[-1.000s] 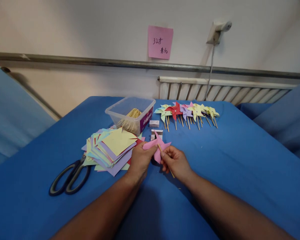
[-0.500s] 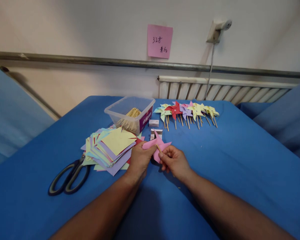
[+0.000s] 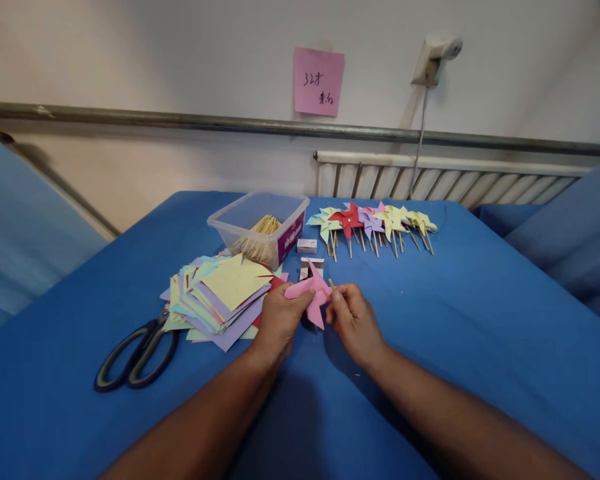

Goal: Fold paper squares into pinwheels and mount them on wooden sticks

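A pink paper pinwheel (image 3: 318,301) is pinched in my left hand (image 3: 280,317), thumb on its front, blades spread to the right. Closed around a thin wooden stick (image 3: 332,284), my right hand (image 3: 353,320) is at the pinwheel's right side. Only the stick's upper tip shows; the fingers hide the rest. Just beyond the pinwheel lies a small open box (image 3: 306,265), partly covered by a blade. To the left of my left hand is a loose pile of coloured paper squares (image 3: 230,293).
Dark-handled scissors (image 3: 139,353) lie left of the paper. A clear plastic tub (image 3: 220,223) of wooden sticks stands behind it, beside a small white box (image 3: 307,246). Several finished pinwheels (image 3: 373,223) lie along the back of the blue table (image 3: 455,333).
My right hand has moved slightly right with the stick, whose tip has shifted from the pinwheel's centre to its right edge. My left hand has stayed in place.
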`<action>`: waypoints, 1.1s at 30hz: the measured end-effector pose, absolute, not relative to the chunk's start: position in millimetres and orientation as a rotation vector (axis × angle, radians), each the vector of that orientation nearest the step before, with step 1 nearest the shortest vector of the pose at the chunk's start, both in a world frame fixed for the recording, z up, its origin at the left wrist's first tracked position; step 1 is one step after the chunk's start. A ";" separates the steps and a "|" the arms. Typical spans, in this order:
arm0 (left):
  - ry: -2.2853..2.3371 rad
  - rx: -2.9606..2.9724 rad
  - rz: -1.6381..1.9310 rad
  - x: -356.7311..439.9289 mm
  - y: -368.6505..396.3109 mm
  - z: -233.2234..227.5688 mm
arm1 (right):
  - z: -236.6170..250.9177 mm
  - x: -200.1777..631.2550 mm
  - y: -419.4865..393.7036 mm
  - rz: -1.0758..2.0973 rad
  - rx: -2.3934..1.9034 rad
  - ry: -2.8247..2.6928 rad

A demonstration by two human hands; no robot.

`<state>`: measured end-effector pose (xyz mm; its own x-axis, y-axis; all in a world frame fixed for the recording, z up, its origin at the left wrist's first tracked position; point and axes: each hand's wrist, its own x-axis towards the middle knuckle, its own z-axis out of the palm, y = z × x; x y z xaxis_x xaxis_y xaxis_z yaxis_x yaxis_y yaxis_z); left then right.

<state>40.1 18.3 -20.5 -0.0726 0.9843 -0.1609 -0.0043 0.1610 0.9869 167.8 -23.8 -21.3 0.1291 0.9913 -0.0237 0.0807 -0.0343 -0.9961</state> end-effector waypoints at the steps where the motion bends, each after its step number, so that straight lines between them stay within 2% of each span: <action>1: 1.327 1.054 1.133 40.3 18.4 -20.6 | -19.4 168.8 -25.3 1.003 -1.375 -1.231; 5: 1.311 1.037 1.133 41.0 17.5 -20.0 | -13.8 171.6 -28.0 0.752 -1.409 -1.427; 10: 1.312 1.037 1.130 42.2 15.6 -18.5 | -15.7 172.3 -23.9 0.789 -1.319 -1.429; 15: 1.280 1.015 1.131 42.7 14.8 -17.5 | -20.5 172.5 -22.8 0.682 -1.297 -1.532; 33: 1.264 0.936 1.106 43.1 13.9 -17.0 | -27.5 166.5 -16.0 1.175 -1.280 -1.174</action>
